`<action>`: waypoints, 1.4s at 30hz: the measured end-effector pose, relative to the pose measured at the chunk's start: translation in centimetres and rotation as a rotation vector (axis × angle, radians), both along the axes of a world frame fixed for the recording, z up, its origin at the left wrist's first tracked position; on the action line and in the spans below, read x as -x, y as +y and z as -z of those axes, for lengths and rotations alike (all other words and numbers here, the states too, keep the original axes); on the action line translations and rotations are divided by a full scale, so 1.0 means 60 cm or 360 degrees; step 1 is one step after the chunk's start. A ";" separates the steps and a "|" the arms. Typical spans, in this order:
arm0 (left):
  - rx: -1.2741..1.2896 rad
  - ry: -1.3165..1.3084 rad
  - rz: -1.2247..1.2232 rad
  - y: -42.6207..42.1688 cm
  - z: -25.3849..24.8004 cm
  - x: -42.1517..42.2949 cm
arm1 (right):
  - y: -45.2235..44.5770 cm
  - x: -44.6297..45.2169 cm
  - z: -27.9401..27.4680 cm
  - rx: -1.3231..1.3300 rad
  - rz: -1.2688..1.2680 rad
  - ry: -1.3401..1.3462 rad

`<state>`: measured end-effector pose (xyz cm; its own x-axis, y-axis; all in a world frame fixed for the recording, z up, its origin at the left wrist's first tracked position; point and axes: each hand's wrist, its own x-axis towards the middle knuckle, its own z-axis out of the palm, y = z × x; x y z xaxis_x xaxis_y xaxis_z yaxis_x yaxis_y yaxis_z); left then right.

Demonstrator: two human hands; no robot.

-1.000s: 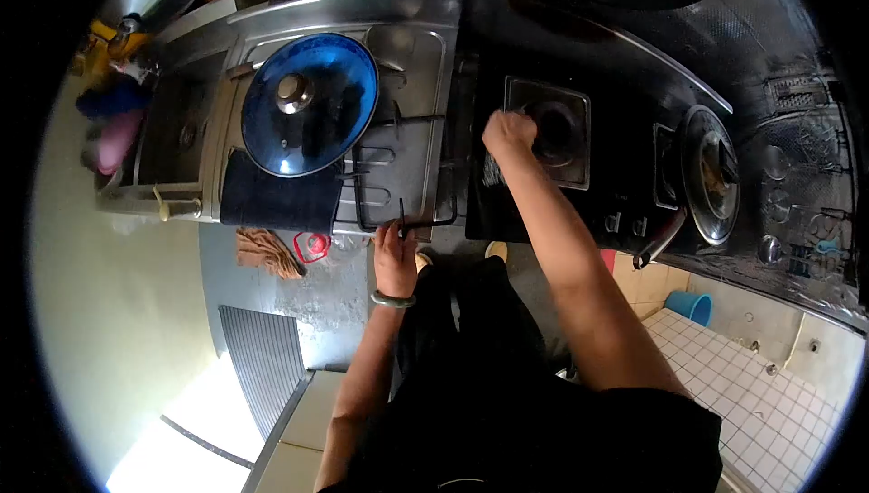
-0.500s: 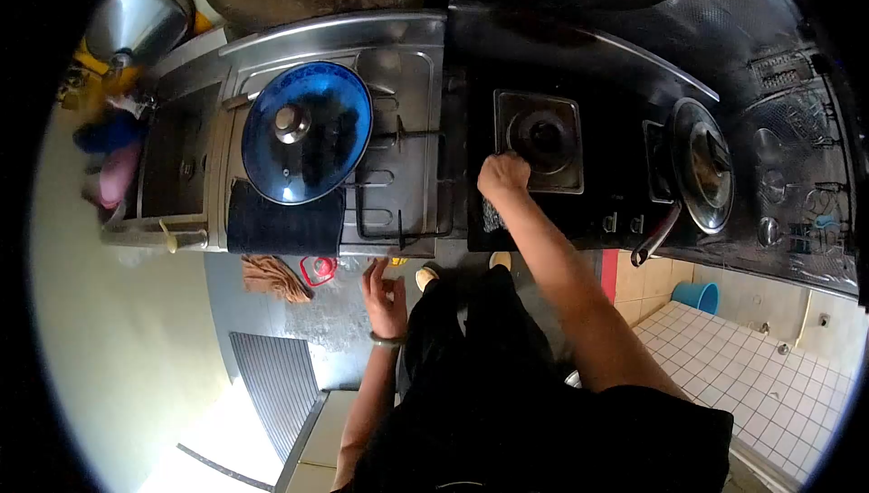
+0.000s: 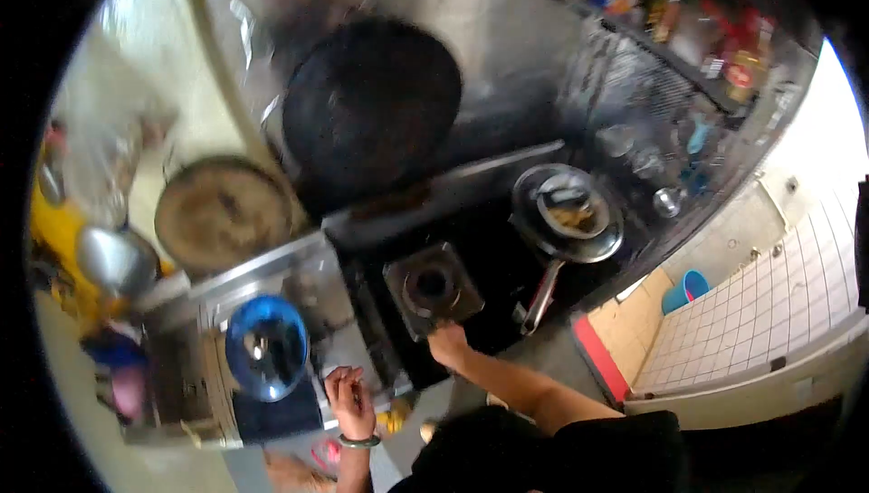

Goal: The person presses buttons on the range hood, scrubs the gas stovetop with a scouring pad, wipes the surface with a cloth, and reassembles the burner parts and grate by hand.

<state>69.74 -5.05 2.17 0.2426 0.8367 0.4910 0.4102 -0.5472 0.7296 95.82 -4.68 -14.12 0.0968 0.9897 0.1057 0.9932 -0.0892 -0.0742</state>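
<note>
Two spots now — right grip (image 3: 447, 345) bunched at the near corner of the burner tray (image 3: 399, 286), its hold hidden; left grip (image 3: 349, 395) half-open, seemingly empty — perhaps raised for balance.

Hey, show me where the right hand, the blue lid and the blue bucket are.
Right hand (image 3: 447, 345): head view, back of the hand.
Blue lid (image 3: 273, 349): head view, dark area beside its knob.
Blue bucket (image 3: 677, 298): head view, outer wall.
</note>
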 end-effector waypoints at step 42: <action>-0.2863 0.0298 -0.0544 -0.127 -0.950 -0.517 | -0.049 -0.213 -0.077 0.0323 -0.0214 -0.0106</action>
